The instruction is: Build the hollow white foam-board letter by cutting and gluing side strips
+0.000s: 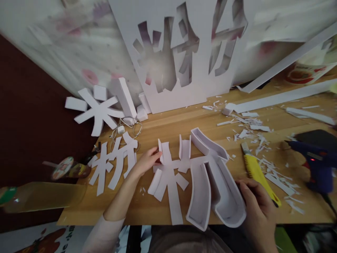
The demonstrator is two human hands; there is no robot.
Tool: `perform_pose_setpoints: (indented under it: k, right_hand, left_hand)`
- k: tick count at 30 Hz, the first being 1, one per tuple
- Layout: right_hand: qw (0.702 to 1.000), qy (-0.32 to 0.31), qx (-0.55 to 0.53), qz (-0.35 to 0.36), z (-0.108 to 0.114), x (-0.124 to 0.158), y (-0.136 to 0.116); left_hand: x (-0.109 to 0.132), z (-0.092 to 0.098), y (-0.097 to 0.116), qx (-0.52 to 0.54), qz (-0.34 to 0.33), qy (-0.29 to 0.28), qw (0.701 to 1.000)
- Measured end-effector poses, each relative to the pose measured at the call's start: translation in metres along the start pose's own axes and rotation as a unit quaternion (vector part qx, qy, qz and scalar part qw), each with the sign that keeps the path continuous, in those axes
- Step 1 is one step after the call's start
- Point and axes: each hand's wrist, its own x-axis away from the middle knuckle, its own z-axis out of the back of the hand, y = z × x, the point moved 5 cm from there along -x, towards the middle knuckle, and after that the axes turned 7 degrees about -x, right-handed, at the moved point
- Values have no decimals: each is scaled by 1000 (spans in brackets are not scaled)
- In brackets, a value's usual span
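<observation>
Over here, the white walled character [198, 191] lies at lower centre. The left hand [149, 160] pinches an upright strip [160, 151]; I can't tell whether the right hand [259, 207], beside the outer curve, grasps it. A sideways nudge might skew that strip. Scraps [247, 123] litter the wooden desk [171, 123]; pink-blotched sheeting [79, 59] backs it.

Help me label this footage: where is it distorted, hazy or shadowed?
Head view: towards the left edge, the clear green-capped plastic bottle looks stretched; head view: pale haze veils part of the white cut-out board; head view: soft shadow greys the insides of the white walled character-shaped piece.
</observation>
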Motion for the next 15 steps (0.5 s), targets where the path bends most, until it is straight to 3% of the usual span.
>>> perform_pose_setpoints:
  k: [5,15]
  right_hand:
    - [999,-21,18,34,-1,1,-6]
    - [996,-78,40,-34,-5,9,-13]
  left_hand:
    - [0,1,1,-7,2,-22,1000]
    - [-4,12,-2,1,10,1,1000]
